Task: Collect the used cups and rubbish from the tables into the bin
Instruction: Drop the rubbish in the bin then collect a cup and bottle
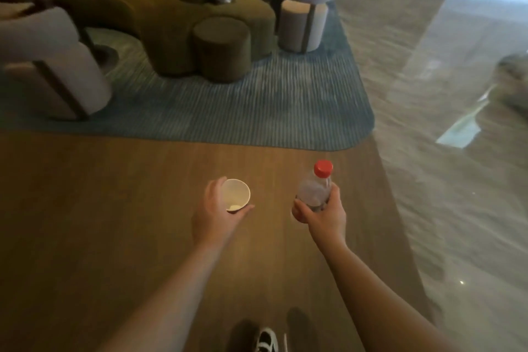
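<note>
Both hands are loaded as I cross a lounge: my left hand (220, 213) is curled around a small white paper cup (235, 194), thumb and fingers on opposite sides of its wall, and my right hand (320, 213) is wrapped tight about the lower body of a clear plastic bottle (314, 188) with a red cap (323, 168).

Far ahead lies a blue ribbed rug (257, 106) carrying a curved olive sofa (171, 17), a round olive pouf (221, 48) and pale grey armchairs (48, 66). Wooden floor (85, 208) runs beneath me, polished stone (428, 151) to the right, and my shoe (267, 341) shows at the near edge. No bin is in view, and no surface either.

The step looks like carrying both items to the bin. I judge the cup should stay level, since something pale sits at its bottom, and the bottle held upright, grip firm but not crushing.
</note>
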Available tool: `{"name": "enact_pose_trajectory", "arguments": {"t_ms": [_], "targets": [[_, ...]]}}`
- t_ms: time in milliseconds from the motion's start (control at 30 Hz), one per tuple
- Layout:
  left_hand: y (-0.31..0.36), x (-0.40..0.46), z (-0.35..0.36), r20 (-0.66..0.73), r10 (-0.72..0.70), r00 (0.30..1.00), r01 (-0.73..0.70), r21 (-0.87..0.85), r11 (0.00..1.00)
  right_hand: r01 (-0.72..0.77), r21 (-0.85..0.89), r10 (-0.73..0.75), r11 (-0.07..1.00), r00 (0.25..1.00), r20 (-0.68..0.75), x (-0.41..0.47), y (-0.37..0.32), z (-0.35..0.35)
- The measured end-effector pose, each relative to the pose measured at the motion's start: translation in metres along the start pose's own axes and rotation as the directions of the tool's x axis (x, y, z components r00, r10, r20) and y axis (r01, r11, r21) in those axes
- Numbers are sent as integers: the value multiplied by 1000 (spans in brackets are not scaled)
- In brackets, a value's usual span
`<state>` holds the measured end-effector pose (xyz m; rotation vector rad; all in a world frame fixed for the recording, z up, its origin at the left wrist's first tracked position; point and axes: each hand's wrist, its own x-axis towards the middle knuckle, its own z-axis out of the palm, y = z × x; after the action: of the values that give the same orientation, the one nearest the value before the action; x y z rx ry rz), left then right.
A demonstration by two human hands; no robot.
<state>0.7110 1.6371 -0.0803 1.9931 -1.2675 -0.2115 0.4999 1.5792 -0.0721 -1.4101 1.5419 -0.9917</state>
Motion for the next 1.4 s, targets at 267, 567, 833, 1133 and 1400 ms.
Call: {"name": "enact_pose_trajectory", "arguments": {"t_ms": [267, 567, 833, 1133, 1400], "targets": [[52, 110, 90, 128, 82, 988, -76, -49, 996, -19, -14, 18, 1000, 997, -77, 119, 4, -23], [79, 299, 202, 189, 129, 974, -123, -42, 992, -20, -5, 20, 1000, 992, -126, 323, 1, 11], [125, 526, 296, 232, 201, 952, -207, 3, 978, -17, -17, 14, 1000, 988, -157, 550, -51, 34], [194, 704, 421, 290, 241, 926, -246, -19, 969, -68, 22, 71, 997, 975, -211, 757, -46, 28], [283, 887, 593, 322, 287, 902, -293, -31, 956, -77, 51, 87, 996, 971, -225, 1019, -25, -4]]}}
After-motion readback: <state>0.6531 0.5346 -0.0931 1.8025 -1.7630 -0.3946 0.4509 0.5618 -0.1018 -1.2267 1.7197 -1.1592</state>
